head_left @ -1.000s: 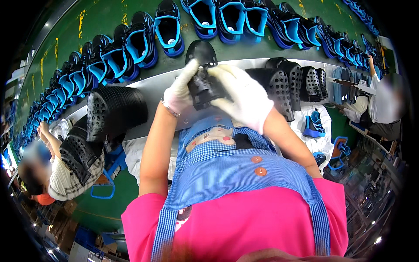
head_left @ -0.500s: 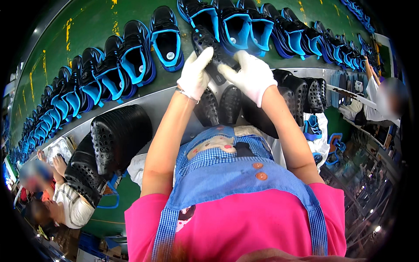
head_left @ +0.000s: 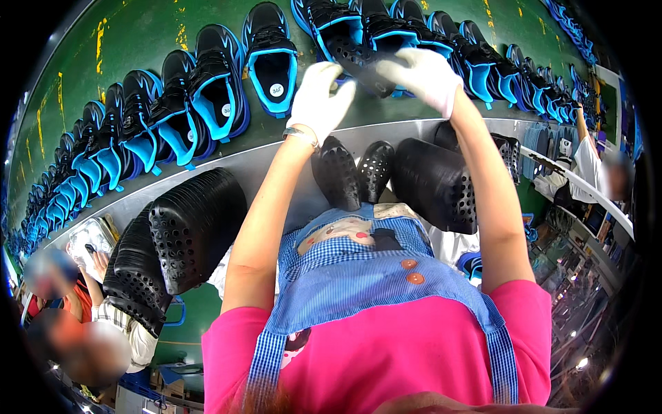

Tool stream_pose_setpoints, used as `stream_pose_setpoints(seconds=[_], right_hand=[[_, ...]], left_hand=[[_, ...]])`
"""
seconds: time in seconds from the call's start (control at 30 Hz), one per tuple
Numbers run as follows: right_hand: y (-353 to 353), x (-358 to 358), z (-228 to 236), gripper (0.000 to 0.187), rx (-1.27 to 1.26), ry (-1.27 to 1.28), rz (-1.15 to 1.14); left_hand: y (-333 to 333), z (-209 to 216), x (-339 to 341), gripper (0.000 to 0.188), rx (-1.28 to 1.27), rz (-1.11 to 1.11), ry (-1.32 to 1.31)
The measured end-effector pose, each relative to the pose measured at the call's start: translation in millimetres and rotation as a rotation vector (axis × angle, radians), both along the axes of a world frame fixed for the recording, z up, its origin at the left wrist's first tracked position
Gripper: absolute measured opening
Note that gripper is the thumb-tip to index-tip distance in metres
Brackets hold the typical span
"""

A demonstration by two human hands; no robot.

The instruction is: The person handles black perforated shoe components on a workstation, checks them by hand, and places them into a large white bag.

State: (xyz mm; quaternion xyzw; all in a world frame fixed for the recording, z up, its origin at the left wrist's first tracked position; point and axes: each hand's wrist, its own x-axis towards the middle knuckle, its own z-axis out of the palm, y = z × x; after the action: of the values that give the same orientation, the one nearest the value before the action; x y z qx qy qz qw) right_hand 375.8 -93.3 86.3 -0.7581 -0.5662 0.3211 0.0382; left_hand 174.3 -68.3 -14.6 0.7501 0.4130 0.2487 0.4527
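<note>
A black plastic shoe insert (head_left: 363, 65), dotted with holes, slants at the opening of a black and blue sneaker (head_left: 329, 22). White-gloved and blurred by motion, my right hand (head_left: 429, 77) grips the insert's near end. My left hand (head_left: 321, 103), also gloved, is beside the insert with thumb and fingers apart and nothing seen between them. How far the insert's tip reaches into the sneaker is hard to see. Below my hands, two loose inserts, one larger (head_left: 336, 172) and one smaller (head_left: 376, 171), lie at the bench's near edge.
Long rows of sneakers (head_left: 269, 62) curve across the green bench top (head_left: 138, 34). Nested stacks of black inserts stand left (head_left: 196, 224) and right (head_left: 433, 183) along a metal edge strip (head_left: 276, 148). Other people (head_left: 589, 165) work at both sides.
The insert has moved away from me toward the sneaker and turned flatter. My right hand has shifted right and forward with it. My left hand has come off the insert.
</note>
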Motion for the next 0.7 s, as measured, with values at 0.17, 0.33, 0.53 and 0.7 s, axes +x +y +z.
stream_pose_setpoints(seconds=[0.17, 0.33, 0.53, 0.7], right_hand=[[53.7, -20.7, -21.8, 0.060, -0.131, -0.212, 0.081], [86.4, -56.4, -68.3, 0.045, -0.159, -0.317, 0.011], [103.1, -55.6, -136.3, 0.037, -0.092, -0.284, 0.004], [117.8, -53.3, -164.8, 0.023, -0.148, -0.269, 0.048]], left_hand=[[0.0, -11.2, 9.1, 0.042, 0.113, -0.077, 0.088], [16.3, -12.3, 24.7, 0.043, -0.039, -0.206, 0.407], [57.6, -29.3, 52.3, 0.042, -0.394, -0.454, 0.700], [67.2, -34.6, 57.1, 0.045, -0.314, -0.549, 0.739]])
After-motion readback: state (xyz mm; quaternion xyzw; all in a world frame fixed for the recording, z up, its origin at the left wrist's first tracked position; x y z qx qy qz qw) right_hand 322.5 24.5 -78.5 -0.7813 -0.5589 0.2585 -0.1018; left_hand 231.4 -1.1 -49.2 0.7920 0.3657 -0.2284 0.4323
